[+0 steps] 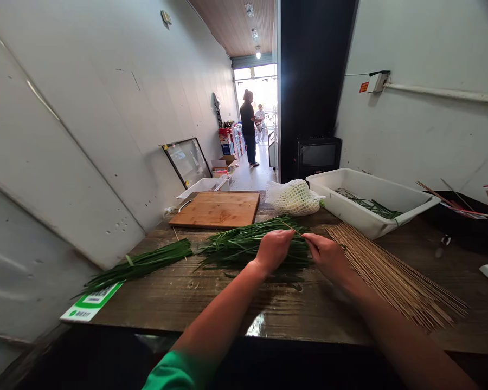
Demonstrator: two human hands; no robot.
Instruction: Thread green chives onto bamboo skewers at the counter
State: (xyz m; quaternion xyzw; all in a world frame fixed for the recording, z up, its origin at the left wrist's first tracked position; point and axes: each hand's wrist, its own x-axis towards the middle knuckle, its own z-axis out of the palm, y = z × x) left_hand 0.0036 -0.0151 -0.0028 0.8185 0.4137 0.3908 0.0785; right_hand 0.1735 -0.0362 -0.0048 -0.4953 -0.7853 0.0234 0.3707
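Above a heap of long green chives (pixel 236 252), both of my hands are close together at a thin wooden skewer (pixel 293 229). My left hand (pixel 274 250) is curled closed at the skewer, its fingertips mostly turned away from view. My right hand (pixel 328 255) pinches the skewer's near end between thumb and fingers. A bit of green shows beside the right knuckles; what it belongs to is unclear. Just right of that hand, a large fan of wooden skewers (pixel 394 273) lies on the table. A tied chive bundle (pixel 142 264) lies at the left.
A wooden cutting board (pixel 217 210) and a white foam-netted bundle (pixel 293 197) sit behind the chives. The white bin (pixel 374 216) at back right holds some green leaves. A green-and-white card (pixel 91 303) is at the table's left corner. People (pixel 249 127) stand near the far doorway.
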